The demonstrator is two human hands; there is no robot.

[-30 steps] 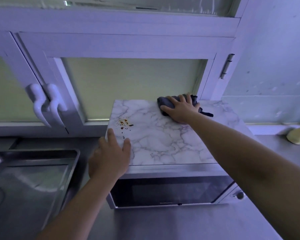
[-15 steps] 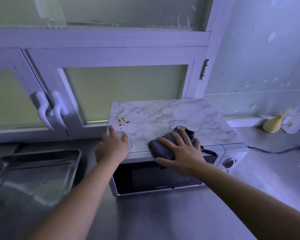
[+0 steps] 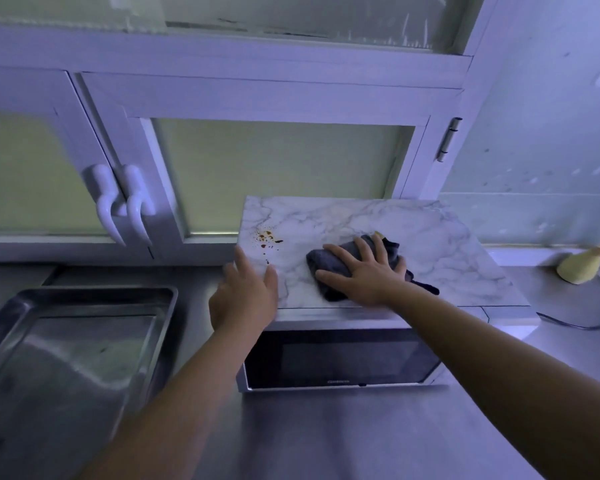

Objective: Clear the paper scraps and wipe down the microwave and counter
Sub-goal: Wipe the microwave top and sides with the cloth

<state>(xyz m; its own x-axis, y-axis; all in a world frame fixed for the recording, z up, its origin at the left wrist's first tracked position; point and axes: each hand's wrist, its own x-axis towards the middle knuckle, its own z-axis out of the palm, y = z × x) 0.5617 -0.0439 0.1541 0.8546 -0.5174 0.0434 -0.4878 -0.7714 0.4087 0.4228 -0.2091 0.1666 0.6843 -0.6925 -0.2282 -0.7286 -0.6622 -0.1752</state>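
Marble-veined sheet (image 3: 430, 237) covers the top of the microwave (image 3: 326, 322), and that top is where the wiping step stands. My right grip (image 3: 368, 275) lies flat with fingers spread over a bunched dark grey cloth (image 3: 326, 265), pressing it down near the front edge, about the middle. My left grip (image 3: 246, 299) rests with straight fingers on the front-left corner, pinching nothing; I judge it steadies the box. The brown spatter (image 3: 265, 237) sits just beyond my left fingertips, to the left of the cloth and apart from it, so the top is not yet clean. The next move, as I see it, calls for sliding the cloth leftward and a little back over those spots, bearing down firmly in case they are dried on, and shifting my left grip out of the path. After that the dark door (image 3: 340, 358) and the steel counter (image 3: 326, 438) around it are left to wipe. I see no paper scraps in this view.
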